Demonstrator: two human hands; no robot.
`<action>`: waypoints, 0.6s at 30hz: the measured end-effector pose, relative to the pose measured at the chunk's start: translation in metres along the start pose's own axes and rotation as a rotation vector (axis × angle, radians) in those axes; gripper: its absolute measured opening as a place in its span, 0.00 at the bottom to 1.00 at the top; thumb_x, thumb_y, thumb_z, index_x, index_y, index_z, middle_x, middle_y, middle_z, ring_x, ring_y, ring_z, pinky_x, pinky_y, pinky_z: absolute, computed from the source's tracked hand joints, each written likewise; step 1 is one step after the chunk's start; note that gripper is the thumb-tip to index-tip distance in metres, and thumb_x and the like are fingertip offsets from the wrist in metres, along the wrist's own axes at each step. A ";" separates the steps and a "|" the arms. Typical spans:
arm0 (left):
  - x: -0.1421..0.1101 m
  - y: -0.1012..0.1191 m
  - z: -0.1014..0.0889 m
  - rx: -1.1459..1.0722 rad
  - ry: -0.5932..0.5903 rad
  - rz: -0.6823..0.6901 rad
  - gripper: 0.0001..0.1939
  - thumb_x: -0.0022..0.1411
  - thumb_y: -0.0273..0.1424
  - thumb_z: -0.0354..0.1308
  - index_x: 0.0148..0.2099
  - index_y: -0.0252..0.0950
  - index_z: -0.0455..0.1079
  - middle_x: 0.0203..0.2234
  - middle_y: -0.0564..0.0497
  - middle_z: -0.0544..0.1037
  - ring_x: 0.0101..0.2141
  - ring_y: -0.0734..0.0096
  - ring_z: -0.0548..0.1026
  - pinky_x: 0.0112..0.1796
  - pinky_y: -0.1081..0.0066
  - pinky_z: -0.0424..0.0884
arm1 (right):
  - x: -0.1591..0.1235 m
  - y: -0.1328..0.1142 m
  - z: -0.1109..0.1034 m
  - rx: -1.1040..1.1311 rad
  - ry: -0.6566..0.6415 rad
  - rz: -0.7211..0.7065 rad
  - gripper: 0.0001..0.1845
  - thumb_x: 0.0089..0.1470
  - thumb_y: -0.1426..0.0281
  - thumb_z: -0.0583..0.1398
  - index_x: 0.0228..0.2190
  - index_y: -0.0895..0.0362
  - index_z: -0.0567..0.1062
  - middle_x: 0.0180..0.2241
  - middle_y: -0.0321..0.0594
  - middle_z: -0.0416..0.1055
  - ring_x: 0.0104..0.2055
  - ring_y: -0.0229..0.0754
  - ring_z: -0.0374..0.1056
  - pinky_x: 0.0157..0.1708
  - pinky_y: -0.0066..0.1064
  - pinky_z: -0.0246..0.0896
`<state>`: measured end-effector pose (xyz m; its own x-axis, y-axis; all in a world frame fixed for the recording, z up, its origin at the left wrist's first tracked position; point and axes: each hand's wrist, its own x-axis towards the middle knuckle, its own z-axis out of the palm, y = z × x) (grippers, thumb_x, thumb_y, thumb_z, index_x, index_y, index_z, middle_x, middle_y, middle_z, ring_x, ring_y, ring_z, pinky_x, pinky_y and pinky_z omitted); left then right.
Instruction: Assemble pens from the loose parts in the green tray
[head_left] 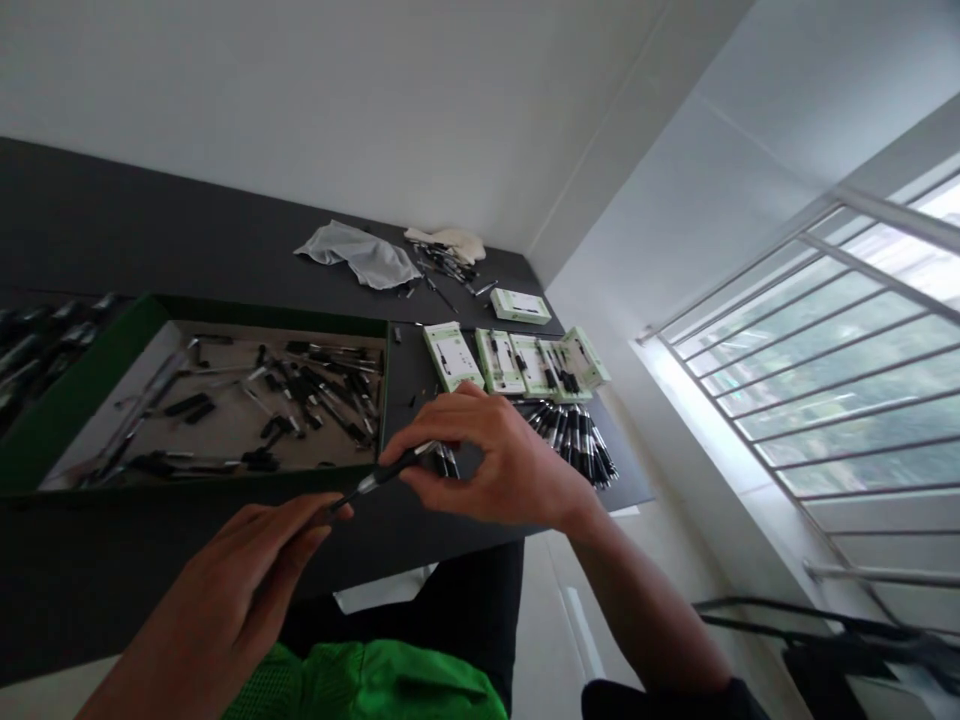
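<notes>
A slim black and clear pen (369, 484) is held slantwise between my hands, above the front part of the dark table. My left hand (247, 565) pinches its lower left end between thumb and fingers. Around its upper right end close the thumb and forefinger of my right hand (491, 455). Just behind the pen stands a green-walled box (277, 312) with many loose pens (322, 390), caps and pen parts inside. Beyond my right hand lies a fanned pile of black pens (577, 440), partly hidden by the wrist.
Several green and white pen boxes (454, 355) sit behind my right hand, with one more box (520, 306) farther back. A grey cloth (360, 255) and a whitish cloth (454, 242) lie near the wall beside more pens (442, 262). Dark pens (45, 340) fill the left edge. A barred window (840, 380) is at right.
</notes>
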<state>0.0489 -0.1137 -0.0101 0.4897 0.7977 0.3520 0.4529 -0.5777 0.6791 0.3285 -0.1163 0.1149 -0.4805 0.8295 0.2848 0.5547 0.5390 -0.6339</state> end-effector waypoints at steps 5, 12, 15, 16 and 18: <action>-0.009 -0.013 0.007 0.118 -0.134 -0.005 0.17 0.76 0.43 0.51 0.61 0.52 0.73 0.48 0.56 0.86 0.47 0.65 0.84 0.47 0.74 0.78 | -0.011 0.006 0.008 0.028 -0.043 -0.016 0.08 0.64 0.73 0.65 0.45 0.55 0.82 0.40 0.34 0.84 0.38 0.34 0.77 0.48 0.32 0.59; -0.012 -0.012 0.014 0.156 -0.175 -0.001 0.19 0.77 0.44 0.49 0.61 0.50 0.74 0.45 0.53 0.86 0.44 0.64 0.86 0.44 0.72 0.81 | -0.029 0.017 0.028 0.147 -0.011 0.020 0.10 0.65 0.70 0.66 0.47 0.59 0.84 0.37 0.38 0.84 0.36 0.35 0.78 0.43 0.28 0.64; -0.012 -0.011 0.016 0.165 -0.183 0.002 0.18 0.77 0.44 0.49 0.58 0.48 0.76 0.45 0.53 0.87 0.44 0.63 0.86 0.45 0.72 0.81 | -0.036 0.020 0.031 0.197 -0.018 0.062 0.11 0.65 0.70 0.66 0.47 0.58 0.84 0.39 0.39 0.85 0.35 0.35 0.77 0.41 0.27 0.67; -0.011 -0.010 0.017 0.169 -0.185 0.009 0.18 0.77 0.45 0.49 0.57 0.48 0.77 0.45 0.52 0.87 0.44 0.63 0.86 0.44 0.72 0.81 | -0.038 0.021 0.032 0.214 -0.016 0.076 0.11 0.65 0.69 0.66 0.48 0.59 0.84 0.39 0.39 0.85 0.34 0.35 0.77 0.40 0.26 0.67; -0.009 -0.007 0.019 0.173 -0.173 0.021 0.18 0.76 0.45 0.50 0.55 0.47 0.77 0.44 0.53 0.87 0.42 0.64 0.86 0.43 0.73 0.81 | -0.041 0.020 0.033 0.243 -0.007 0.097 0.12 0.65 0.69 0.66 0.48 0.60 0.84 0.40 0.41 0.85 0.35 0.36 0.78 0.39 0.26 0.68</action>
<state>0.0553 -0.1199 -0.0301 0.6137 0.7525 0.2390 0.5553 -0.6266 0.5469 0.3369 -0.1443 0.0663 -0.4383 0.8741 0.2091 0.4194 0.4047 -0.8126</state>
